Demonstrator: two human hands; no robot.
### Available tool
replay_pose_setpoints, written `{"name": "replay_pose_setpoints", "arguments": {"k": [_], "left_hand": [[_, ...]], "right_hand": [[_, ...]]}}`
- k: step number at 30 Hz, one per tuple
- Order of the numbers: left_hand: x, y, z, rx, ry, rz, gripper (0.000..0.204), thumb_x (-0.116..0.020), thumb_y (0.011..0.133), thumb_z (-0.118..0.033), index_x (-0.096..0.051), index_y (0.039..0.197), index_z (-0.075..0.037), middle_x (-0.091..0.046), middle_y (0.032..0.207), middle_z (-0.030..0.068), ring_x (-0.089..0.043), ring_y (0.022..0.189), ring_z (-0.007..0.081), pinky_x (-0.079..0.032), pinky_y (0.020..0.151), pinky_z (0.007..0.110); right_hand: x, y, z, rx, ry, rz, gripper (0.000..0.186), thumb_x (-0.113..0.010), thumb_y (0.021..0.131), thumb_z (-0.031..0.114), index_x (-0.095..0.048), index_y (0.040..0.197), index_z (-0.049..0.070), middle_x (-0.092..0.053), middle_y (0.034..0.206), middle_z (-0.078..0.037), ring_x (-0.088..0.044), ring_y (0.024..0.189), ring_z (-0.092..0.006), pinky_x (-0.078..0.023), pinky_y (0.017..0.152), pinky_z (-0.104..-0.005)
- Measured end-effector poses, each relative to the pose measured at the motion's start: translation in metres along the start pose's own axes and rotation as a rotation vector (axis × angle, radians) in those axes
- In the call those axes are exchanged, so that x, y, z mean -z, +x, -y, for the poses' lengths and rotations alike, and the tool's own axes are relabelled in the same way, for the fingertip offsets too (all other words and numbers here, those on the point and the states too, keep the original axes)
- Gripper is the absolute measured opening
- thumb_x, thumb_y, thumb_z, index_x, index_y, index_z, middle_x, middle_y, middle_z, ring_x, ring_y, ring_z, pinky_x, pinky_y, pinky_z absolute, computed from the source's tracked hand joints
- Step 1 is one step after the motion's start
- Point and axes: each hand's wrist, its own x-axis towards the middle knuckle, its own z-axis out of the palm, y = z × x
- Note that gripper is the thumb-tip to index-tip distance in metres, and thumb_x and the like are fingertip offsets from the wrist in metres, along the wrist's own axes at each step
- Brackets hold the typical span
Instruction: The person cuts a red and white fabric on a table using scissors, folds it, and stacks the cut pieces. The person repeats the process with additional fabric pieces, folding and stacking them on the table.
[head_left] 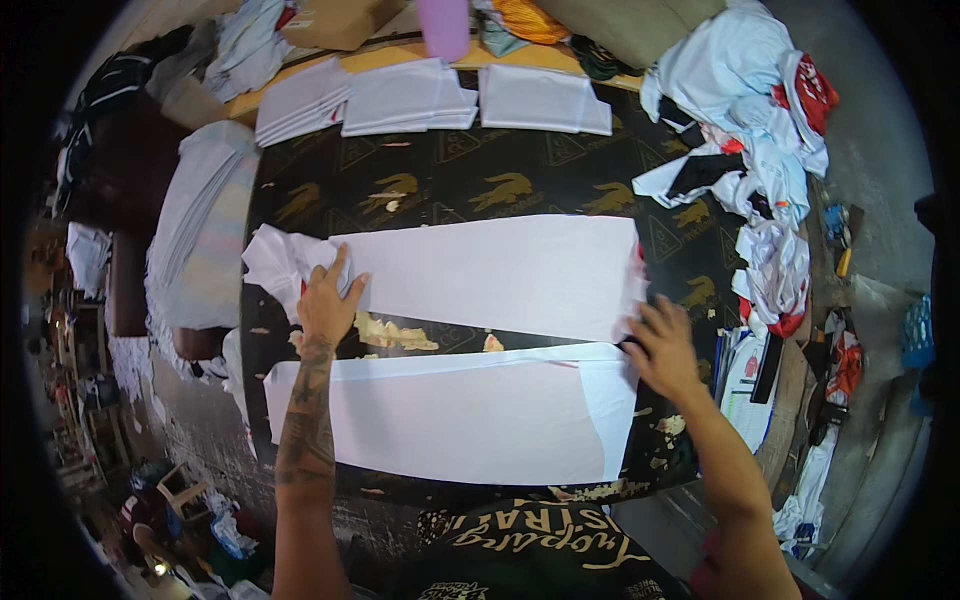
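A long white fabric piece [490,270] lies flat across the middle of the dark table, its left end bunched up and a bit of red showing at its right edge. My left hand [328,300] rests on it near the bunched end, fingers spread. At the right end, my right hand [662,345] has its fingers apart, by the piece's lower right corner; whether the fingertips touch it I cannot tell. Nearer to me lies a second white fabric piece [460,415], flat, with a folded strip along its far edge.
Folded white stacks [408,97] line the table's far edge, before a pink container [444,28]. Crumpled white, black and red garments [735,90] heap up at the far right. Layered white fabric [200,230] drapes at the left. Papers [745,370] lie along the right edge.
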Motion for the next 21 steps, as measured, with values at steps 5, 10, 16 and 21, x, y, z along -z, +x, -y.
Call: {"name": "replay_pose_setpoints", "arguments": {"k": [5, 10, 16, 21], "left_hand": [[0.068, -0.017, 0.124, 0.313, -0.024, -0.12, 0.05, -0.076, 0.091, -0.024, -0.064, 0.135, -0.005, -0.074, 0.125, 0.0223, -0.069, 0.116, 0.0473, -0.055, 0.095, 0.056], [0.191, -0.067, 0.118, 0.245, -0.313, -0.198, 0.021, -0.075, 0.097, -0.017, -0.078, 0.108, 0.001, -0.078, 0.093, 0.0142, -0.075, 0.081, 0.0258, -0.058, 0.076, 0.041], [0.264, -0.131, -0.047, 0.011, -0.236, 0.239, 0.028, -0.082, 0.081, -0.032, -0.081, 0.098, -0.01, -0.076, 0.082, 0.015, -0.073, 0.077, 0.0356, -0.057, 0.072, 0.043], [0.28, -0.17, -0.058, 0.013, -0.242, 0.211, 0.026, -0.082, 0.076, -0.024, -0.073, 0.092, -0.005, -0.072, 0.079, 0.0171, -0.072, 0.076, 0.0397, -0.054, 0.07, 0.046]], "right_hand": [[0.026, -0.047, -0.026, -0.451, 0.147, -0.122, 0.022, -0.073, 0.096, 0.012, -0.073, 0.117, 0.004, -0.066, 0.132, -0.015, -0.059, 0.131, -0.0388, -0.046, 0.114, -0.047], [0.037, -0.019, 0.073, -0.252, 0.451, -0.2, 0.028, -0.078, 0.093, 0.011, -0.073, 0.119, 0.003, -0.07, 0.13, -0.016, -0.063, 0.127, -0.0383, -0.049, 0.11, -0.0466], [0.069, 0.047, 0.285, 0.285, 0.819, -0.065, 0.072, -0.094, 0.081, 0.032, -0.065, 0.14, 0.003, -0.065, 0.144, -0.019, -0.059, 0.138, -0.0403, -0.046, 0.118, -0.0497], [0.069, 0.05, 0.337, 0.258, 0.862, 0.286, 0.046, -0.079, 0.082, 0.009, -0.07, 0.127, 0.004, -0.076, 0.115, -0.019, -0.075, 0.106, -0.0358, -0.058, 0.094, -0.0444]]}}
